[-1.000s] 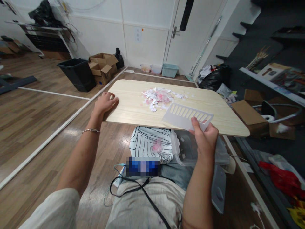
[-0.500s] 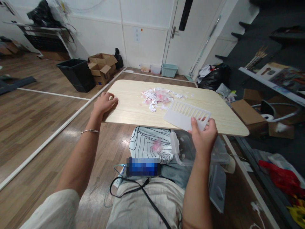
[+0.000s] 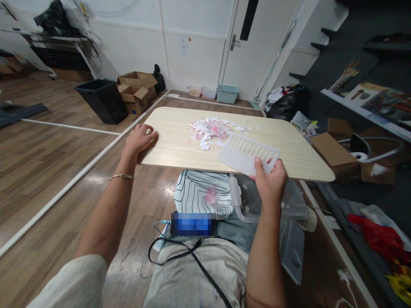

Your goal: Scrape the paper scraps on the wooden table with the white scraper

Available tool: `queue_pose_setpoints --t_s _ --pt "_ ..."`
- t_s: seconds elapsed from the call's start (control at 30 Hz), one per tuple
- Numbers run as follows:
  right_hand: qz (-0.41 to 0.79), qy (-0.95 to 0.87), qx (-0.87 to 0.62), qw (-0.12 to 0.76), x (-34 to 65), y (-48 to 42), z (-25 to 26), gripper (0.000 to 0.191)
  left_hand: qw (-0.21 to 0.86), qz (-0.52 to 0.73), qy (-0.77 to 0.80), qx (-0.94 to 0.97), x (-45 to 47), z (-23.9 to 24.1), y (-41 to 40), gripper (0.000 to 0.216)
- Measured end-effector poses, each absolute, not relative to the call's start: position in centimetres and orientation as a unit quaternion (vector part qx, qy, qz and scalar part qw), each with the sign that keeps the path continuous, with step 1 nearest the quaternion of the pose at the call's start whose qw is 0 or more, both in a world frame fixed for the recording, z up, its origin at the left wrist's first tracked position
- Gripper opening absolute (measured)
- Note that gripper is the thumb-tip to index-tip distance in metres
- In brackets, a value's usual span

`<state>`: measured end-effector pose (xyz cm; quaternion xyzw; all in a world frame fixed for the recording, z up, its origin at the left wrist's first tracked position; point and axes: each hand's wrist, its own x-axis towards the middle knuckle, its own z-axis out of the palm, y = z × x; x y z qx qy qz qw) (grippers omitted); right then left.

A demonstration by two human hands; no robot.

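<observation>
My right hand (image 3: 269,182) grips a white slotted plastic panel (image 3: 247,153) by its near corner and holds it just above the light wooden tabletop (image 3: 173,145). A heap of small white and pink paper scraps (image 3: 213,128) lies on the tabletop just beyond the panel's far edge. My left hand (image 3: 140,138) rests on the table's near left corner with its fingers curled over the edge. A clear plastic container (image 3: 257,201) with a few scraps in it sits in my lap under the table's near edge.
A black bin (image 3: 102,99) and open cardboard boxes (image 3: 138,90) stand on the floor to the left. A small teal tub (image 3: 227,93) sits by the door. Black bags (image 3: 289,102), boxes and clutter crowd the right side. A cable (image 3: 180,252) lies across my lap.
My right hand has shifted the slotted panel a little to the left and toward the scrap heap. My left hand has stayed on the table corner.
</observation>
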<state>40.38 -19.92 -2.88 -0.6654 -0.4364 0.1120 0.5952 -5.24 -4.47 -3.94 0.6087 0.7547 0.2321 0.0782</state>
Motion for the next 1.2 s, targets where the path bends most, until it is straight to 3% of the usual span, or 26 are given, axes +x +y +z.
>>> queue_pose_setpoints --t_s 0.43,0.93,1.2 --pt "0.123 -0.431 -0.658 0.604 40.5 -19.6 -3.9 0.051 0.072 0.228 0.754 0.611 -5.5 -4.3 -4.1 0.052" --pt "0.194 -0.420 -0.613 0.641 40.0 -19.7 -3.5 0.073 0.074 0.227 0.753 0.613 -5.6 -4.3 -4.2 0.054" --pt "0.219 -0.446 -0.616 0.611 39.9 -19.6 -3.6 0.055 0.074 0.231 0.752 0.613 -5.5 -4.3 -4.2 0.052"
